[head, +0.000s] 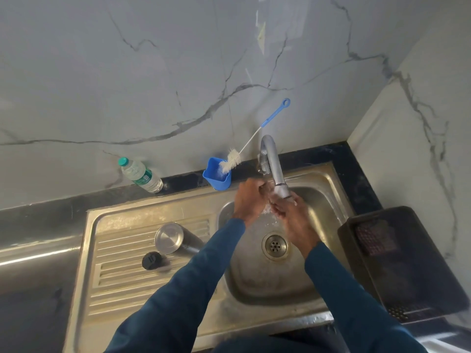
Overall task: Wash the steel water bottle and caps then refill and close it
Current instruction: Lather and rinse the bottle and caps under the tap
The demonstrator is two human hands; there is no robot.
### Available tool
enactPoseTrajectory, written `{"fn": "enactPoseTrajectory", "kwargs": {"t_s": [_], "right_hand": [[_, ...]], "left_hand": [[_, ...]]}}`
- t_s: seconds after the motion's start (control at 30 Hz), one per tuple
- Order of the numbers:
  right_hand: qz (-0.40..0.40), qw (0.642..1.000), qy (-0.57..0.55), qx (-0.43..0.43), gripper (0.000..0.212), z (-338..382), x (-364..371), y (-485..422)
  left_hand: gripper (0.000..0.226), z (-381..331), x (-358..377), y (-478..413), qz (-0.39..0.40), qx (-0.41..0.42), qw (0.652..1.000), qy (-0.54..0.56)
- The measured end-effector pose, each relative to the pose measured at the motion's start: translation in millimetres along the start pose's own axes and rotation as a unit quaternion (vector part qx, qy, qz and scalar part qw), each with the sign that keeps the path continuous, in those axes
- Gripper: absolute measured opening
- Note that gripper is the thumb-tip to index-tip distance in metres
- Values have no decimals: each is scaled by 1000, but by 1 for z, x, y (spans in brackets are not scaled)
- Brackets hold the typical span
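Both hands, the left hand (248,200) and right hand (293,215), are meeting under the tap (276,171), water running; whether either is grasping anything cannot be told.

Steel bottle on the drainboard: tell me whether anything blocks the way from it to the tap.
Nothing stands between the steel bottle and the tap except the person's own left sleeve. The black cap lies nearer the camera, off that line.

a dark worktop (38,220) carries a steel sink (142,215) with a ribbed drainboard. on the drainboard a steel bottle (175,239) lies on its side, a black cap (152,260) just beside it. along the back edge stand a plastic water bottle (141,175) and a blue cup (217,175) holding a bottle brush (251,141). a dark basket (405,263) sits at the right edge.
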State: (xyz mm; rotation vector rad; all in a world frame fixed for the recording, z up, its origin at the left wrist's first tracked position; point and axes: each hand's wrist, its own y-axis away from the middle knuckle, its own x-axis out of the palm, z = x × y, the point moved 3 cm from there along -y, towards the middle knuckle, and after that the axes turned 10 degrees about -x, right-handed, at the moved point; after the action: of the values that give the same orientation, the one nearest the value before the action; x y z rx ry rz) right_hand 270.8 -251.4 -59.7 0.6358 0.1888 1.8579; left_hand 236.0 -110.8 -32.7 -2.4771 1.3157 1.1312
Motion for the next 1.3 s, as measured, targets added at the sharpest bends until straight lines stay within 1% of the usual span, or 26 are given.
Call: {"fn": "enactPoseTrajectory", "kwargs": {"t_s": [0.03,0.07,0.17,0.2,0.27,0.37,0.5,0.6,0.67,0.73,0.8,0.9,0.97,1.03,1.07,1.13,1.17,1.2,1.27,1.3], "right_hand": [[-23,999,44,-11,68,2,-3,0],[-36,996,76,-25,70,5,-5,0],[-30,989,131,-64,66,11,-9,-2],[-31,986,143,-73,62,14,-9,-2],[-30,983,155,-88,57,20,-7,-2],[-21,982,159,-98,56,25,-4,-1],[-18,981,166,-99,56,22,-7,-1],[-13,983,156,-99,55,20,-9,0],[-12,984,147,-96,54,20,-10,1],[-11,985,142,-93,55,21,-9,1],[-3,986,143,-83,49,24,-10,1],[10,985,159,-72,46,27,-14,1],[8,982,177,-68,53,26,-19,1],[7,978,198,-59,64,26,-23,4],[13,976,208,-58,66,25,-26,4],[32,973,220,-55,68,25,-32,7],[37,973,222,-53,66,27,-33,11],[41,971,228,-60,60,29,-34,15],[32,966,248,-72,43,35,-34,27],[32,962,261,-77,39,39,-33,33]], "left_hand": [[37,1,-2,-2,-4,-3,1000,-12],[33,2,-4,-4,-6,-12,1000,-16],[8,0,-4,-15,-12,-48,999,14],[6,-2,-3,-20,-12,-63,998,13],[14,-10,0,-27,13,-96,995,21],[8,-20,3,-37,50,-121,991,17],[12,-13,9,-50,32,-144,989,16],[19,2,14,-59,33,-129,990,48],[22,6,16,-62,55,-107,990,70],[33,0,18,-64,90,-85,990,62],[43,-4,19,-67,109,-64,991,37],[52,-3,16,-66,148,-68,985,59],[57,2,12,-58,167,-84,979,85],[56,6,10,-42,178,-90,974,112],[53,7,10,-31,186,-93,968,140],[38,11,10,-6,201,-97,954,200],[32,11,8,7,204,-95,950,218],[27,12,7,21,201,-91,947,232],[26,13,4,46,204,-80,948,232],[26,13,3,56,206,-76,950,223]]}}
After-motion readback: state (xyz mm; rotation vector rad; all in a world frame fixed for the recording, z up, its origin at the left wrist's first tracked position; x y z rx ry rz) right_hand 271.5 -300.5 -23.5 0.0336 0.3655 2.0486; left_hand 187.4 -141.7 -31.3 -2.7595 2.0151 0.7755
